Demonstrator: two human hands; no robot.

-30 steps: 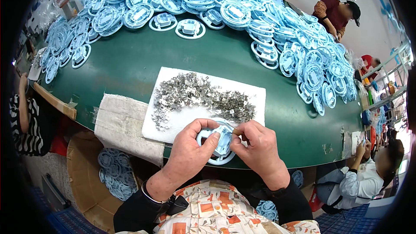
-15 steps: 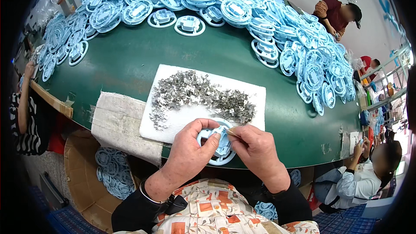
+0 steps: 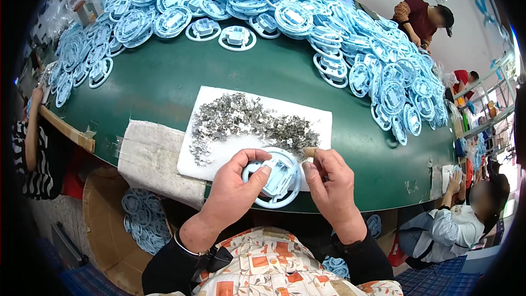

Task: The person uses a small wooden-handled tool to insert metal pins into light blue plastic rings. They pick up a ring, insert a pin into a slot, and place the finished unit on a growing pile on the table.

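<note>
My left hand grips a light-blue toy steering wheel part by its left side, thumb over its face and fingers round the rim. The part is tilted over the near edge of a white foam sheet. Just right of it is my right hand, with a tan covering on the forefinger's tip. Its thumb and forefinger are slightly apart, and no held thing shows between them. Beyond the fingertips, many small metal clips lie heaped on the white foam sheet.
Light-blue wheel parts are piled along the far side of the green table. A pale cloth lies left of the foam. A cardboard box below left holds more parts. Several people work around the table.
My right hand has drawn back from the wheel part, to the right and toward the clips. My left hand still holds the part, now showing more of its face.
</note>
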